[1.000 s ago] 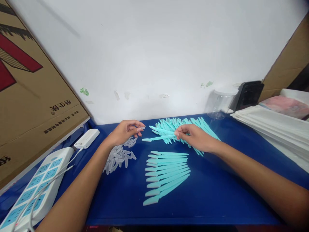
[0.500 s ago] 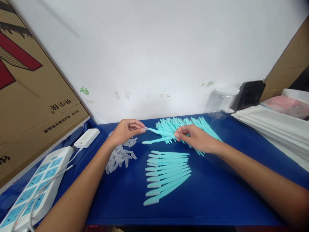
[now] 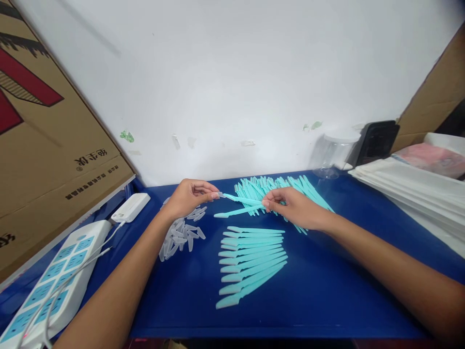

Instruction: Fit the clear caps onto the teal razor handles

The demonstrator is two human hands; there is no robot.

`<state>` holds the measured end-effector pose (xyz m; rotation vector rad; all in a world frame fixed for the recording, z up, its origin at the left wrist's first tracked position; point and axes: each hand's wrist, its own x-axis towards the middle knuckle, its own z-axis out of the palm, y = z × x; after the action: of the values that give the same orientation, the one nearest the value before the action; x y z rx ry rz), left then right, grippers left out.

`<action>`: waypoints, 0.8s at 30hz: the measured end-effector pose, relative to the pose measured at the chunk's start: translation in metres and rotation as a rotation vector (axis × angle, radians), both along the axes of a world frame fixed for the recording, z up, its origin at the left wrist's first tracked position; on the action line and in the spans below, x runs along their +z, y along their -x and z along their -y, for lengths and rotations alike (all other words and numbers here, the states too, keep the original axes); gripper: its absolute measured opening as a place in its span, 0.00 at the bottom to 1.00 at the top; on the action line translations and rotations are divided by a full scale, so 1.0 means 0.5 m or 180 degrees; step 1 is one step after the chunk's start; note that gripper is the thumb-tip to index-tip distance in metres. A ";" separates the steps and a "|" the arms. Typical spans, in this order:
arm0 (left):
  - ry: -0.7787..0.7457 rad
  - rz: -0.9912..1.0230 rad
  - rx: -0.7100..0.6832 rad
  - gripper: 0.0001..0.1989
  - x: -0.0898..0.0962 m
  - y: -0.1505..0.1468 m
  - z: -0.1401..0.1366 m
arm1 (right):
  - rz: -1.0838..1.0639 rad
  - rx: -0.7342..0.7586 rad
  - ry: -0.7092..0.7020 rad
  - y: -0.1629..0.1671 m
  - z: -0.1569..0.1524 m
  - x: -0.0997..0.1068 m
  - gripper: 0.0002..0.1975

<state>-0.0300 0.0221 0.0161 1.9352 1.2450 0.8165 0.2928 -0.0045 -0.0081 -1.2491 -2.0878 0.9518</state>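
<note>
My left hand (image 3: 194,196) is closed in a pinch on a small clear blade cap (image 3: 221,195). That cap meets the blade end of a turquoise eyebrow razor (image 3: 243,199); how far it covers the blade I cannot tell. My right hand (image 3: 286,206) is shut on the handle ends of this razor and a second eyebrow razor (image 3: 236,212), which slants below it, blade end to the left. Below my hands lies a row of several eyebrow razors (image 3: 254,259). Loose clear caps (image 3: 179,237) are heaped under my left wrist. Behind my right hand spreads a pile of razors (image 3: 308,191).
On the left are a white power strip (image 3: 82,271) with cables, a small white device (image 3: 131,207) and a large cardboard box (image 3: 72,145). A clear lidded jar (image 3: 332,157), a black object (image 3: 378,143) and stacked white sheets (image 3: 410,194) stand at the right of the blue table (image 3: 327,300).
Both hands keep nearly the same place. The cap and the blade ends of the two held razors have shifted very slightly.
</note>
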 end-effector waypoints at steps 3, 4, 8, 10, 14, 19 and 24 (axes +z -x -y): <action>0.0041 0.0059 0.0009 0.20 -0.002 -0.006 0.004 | -0.0001 0.0022 0.0008 0.002 0.003 0.001 0.18; 0.0055 0.0084 0.0021 0.20 -0.002 -0.010 0.006 | -0.0012 0.0033 0.0018 0.003 0.005 0.002 0.17; 0.0096 0.0274 0.0038 0.19 -0.008 -0.026 0.015 | -0.0099 0.0014 0.0041 0.012 0.015 0.008 0.17; 0.0112 0.0388 0.0059 0.19 -0.013 -0.034 0.017 | -0.0115 -0.0034 0.0033 0.017 0.021 0.012 0.18; 0.0145 0.0551 0.0093 0.19 -0.022 -0.044 0.018 | -0.0115 -0.0080 -0.0011 0.020 0.023 0.012 0.18; 0.0169 0.0523 0.0113 0.18 -0.025 -0.052 0.021 | -0.0022 -0.0114 -0.0002 0.013 0.013 0.005 0.16; 0.0177 0.0409 0.0024 0.18 -0.044 -0.054 0.016 | 0.0113 -0.0061 -0.0022 0.007 0.006 0.001 0.15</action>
<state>-0.0028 0.0140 -0.0062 1.8056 1.1866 0.8865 0.2895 -0.0076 -0.0076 -1.2889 -2.1007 0.9195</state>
